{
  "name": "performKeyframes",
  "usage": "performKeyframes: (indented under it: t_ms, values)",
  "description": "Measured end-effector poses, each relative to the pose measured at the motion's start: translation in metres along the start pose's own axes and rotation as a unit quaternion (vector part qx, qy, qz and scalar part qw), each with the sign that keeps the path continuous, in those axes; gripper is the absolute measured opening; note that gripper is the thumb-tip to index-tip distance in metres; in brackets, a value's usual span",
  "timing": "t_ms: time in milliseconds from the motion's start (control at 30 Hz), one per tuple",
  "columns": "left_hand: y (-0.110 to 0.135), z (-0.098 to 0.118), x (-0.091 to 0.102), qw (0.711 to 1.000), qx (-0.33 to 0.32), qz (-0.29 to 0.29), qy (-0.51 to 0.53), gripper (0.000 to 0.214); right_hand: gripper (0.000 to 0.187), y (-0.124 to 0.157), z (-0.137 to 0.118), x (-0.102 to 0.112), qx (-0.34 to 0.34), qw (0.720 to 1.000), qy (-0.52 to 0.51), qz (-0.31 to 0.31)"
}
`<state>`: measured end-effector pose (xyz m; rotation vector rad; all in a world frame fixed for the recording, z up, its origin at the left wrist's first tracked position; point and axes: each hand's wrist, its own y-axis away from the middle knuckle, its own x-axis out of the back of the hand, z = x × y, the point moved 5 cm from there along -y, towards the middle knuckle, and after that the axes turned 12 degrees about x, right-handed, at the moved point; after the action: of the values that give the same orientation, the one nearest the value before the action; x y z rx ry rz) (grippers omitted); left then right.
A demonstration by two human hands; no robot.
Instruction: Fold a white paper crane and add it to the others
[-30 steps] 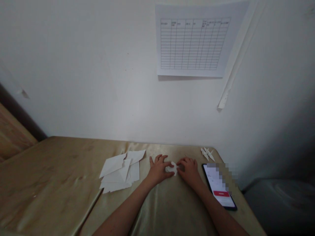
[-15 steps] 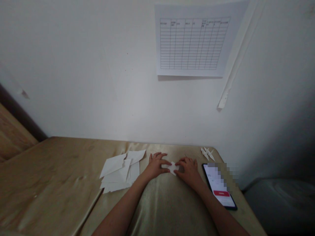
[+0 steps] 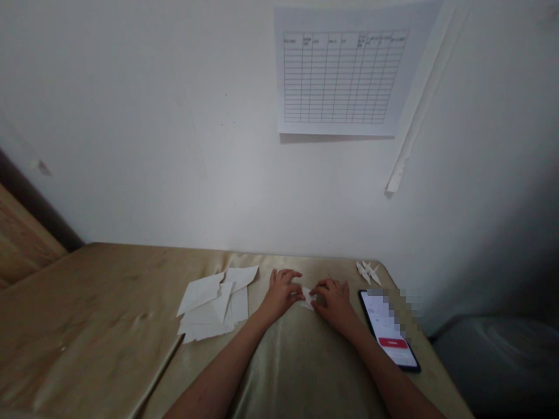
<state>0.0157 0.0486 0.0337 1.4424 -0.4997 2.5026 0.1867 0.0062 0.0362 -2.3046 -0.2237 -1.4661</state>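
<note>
Closest up is the phone [image 3: 395, 356], screen lit, lying on the gold cover [image 3: 301, 372]; well left of the phone there's a messy pile of white sheets [image 3: 205, 320]; just left of the phone, right hand [image 3: 335, 304] has fingertips on the small white paper [image 3: 307, 298], can't tell if gripping or pressing; further left, left hand [image 3: 280, 295] pinches its other edge; folded paper bits [image 3: 372, 272] sit just beyond the phone; printed grid [image 3: 338, 81] hangs way behind it.

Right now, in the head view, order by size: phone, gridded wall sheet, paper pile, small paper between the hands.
Largest first:
1. Gridded wall sheet
2. Paper pile
3. Phone
4. Small paper, partly covered
</note>
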Motion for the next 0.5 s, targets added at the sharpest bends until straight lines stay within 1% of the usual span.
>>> performKeyframes:
  t_ms: [233,500]
  values:
    - [0.0037,0.0052,-0.0005,1.000,-0.009,0.000,0.008,0.012,0.018,0.0004,-0.0053,0.0056,0.023,1.000,-0.003,0.003]
    - [0.0010,-0.0040,-0.0048,1.000,-0.001,0.000,0.019,0.013,0.018,0.0007,0.0009,-0.0009,-0.001,1.000,-0.027,-0.012]
